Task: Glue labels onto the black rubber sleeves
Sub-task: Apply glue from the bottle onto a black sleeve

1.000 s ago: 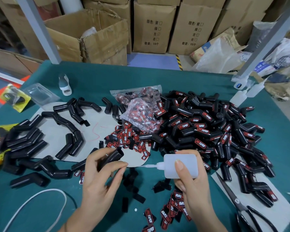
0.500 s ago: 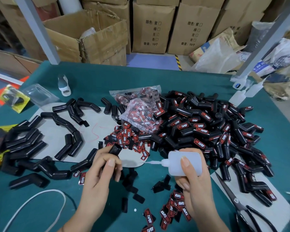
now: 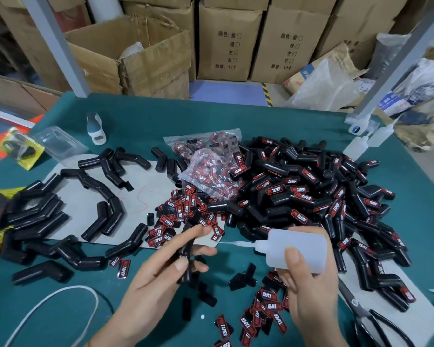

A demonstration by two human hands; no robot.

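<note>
Holding now: the left hand (image 3: pixel 161 269) has its fingers (image 3: pixel 196 231) wrapped round one black rubber sleeve (image 3: pixel 186 259), just above the green counter (image 3: pixel 140 126).
Right hand: the right hand (image 3: pixel 308 294) has its fingers curled round a white glue bottle (image 3: pixel 296 249), lying on its side.
Bottle tip: the thin tip points left at the sleeve, close to it but not touching.
Clear bag: a see-through bag (image 3: pixel 211 171) lies in the middle of the counter, full of red and black labels.
Loose labels: a heap of labels (image 3: pixel 183 211) lies just in front of the bag, and more labels (image 3: pixel 263 311) lie near the right wrist.
Done pile: a big pile of sleeves with labels on (image 3: pixel 311 196) sits on the right.
Plain sleeves: bare black sleeves (image 3: pixel 40 211) lie on the left, some on a grey sheet (image 3: pixel 145 186).
Open box: a torn brown box (image 3: pixel 135 58) stands behind the counter; I cannot tell what is inside.
Shut boxes: closed brown boxes (image 3: pixel 231 41) stand behind it.
Spare bottles: two more white bottles (image 3: pixel 368 141) stand at the far right edge.
Scissors: black scissors (image 3: pixel 376 324) lie at the bottom right.
</note>
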